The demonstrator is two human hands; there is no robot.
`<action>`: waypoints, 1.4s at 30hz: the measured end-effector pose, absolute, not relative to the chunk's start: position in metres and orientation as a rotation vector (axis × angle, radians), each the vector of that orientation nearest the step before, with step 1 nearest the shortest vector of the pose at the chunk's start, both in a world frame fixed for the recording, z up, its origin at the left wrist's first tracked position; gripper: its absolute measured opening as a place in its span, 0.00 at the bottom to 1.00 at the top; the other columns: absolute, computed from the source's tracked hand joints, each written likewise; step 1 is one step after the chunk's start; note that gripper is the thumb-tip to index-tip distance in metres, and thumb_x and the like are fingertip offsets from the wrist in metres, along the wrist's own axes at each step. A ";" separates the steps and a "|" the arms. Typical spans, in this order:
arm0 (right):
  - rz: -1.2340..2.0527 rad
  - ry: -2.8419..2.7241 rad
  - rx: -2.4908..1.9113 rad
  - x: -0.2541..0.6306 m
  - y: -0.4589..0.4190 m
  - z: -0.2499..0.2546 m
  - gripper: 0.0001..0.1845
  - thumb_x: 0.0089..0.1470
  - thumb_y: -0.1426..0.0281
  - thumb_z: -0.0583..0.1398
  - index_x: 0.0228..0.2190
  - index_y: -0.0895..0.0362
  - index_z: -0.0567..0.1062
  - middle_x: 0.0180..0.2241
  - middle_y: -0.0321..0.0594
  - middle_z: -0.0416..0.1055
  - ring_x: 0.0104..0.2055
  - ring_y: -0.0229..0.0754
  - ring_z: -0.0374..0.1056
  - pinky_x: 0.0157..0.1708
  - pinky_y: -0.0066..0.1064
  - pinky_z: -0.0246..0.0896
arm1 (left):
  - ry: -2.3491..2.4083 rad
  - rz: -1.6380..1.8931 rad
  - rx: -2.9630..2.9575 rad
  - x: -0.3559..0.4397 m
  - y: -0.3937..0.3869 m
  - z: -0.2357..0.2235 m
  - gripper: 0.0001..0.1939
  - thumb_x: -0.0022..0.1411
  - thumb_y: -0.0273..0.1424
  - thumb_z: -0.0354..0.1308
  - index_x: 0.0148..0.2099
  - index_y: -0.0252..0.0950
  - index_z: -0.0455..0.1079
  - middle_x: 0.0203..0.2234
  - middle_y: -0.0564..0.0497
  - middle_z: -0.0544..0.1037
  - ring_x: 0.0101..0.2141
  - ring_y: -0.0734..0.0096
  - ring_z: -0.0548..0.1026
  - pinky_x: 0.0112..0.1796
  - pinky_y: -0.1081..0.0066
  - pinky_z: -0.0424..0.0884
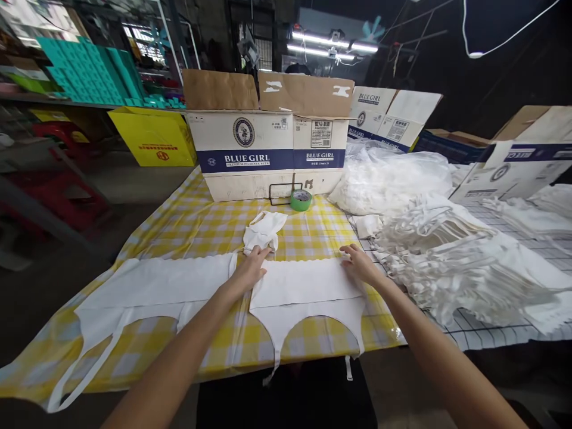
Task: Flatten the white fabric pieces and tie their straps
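The yellow-checked counter (187, 229) carries a carton (263, 140) at 12 o'clock; stacked white garments (469, 268) lie towards 4. One flat garment (165, 280) lies at 8 o'clock, a second garment (304, 283) at 6. The left hand (250, 271) touches the second's 10 o'clock corner, the right hand (361, 266) its 2 o'clock corner; whether either grip pinches cloth, I cannot tell.

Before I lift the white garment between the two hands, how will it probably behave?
The white garment is probably floppy, since its straps hang past the edge of the checked tablecloth. It looks light: thin cloth lying flat. Lower parts may sag, with the left hand and right hand near its top.
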State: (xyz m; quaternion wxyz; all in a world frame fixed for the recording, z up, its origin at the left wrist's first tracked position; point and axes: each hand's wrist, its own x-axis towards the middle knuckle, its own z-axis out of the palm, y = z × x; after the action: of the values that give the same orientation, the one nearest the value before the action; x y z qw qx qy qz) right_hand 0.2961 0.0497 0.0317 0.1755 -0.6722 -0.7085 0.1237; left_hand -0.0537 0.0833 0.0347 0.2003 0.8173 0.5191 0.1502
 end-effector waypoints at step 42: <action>0.088 -2.141 -2.003 0.291 0.000 -0.020 0.27 0.61 0.59 0.41 0.61 0.50 0.49 0.63 0.33 0.42 0.65 0.44 0.37 0.60 0.45 0.38 | 0.640 0.030 2.568 0.051 0.004 0.017 0.31 0.64 0.44 0.43 0.65 0.50 0.36 0.64 0.55 0.43 0.63 0.63 0.40 0.59 0.51 0.36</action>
State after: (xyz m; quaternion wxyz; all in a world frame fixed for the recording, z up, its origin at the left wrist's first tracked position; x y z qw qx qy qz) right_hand 0.2906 0.0000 -0.0203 0.1040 -0.6791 -0.7261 0.0299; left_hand 0.0507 0.0043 0.0170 0.2449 0.9407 0.2345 0.0109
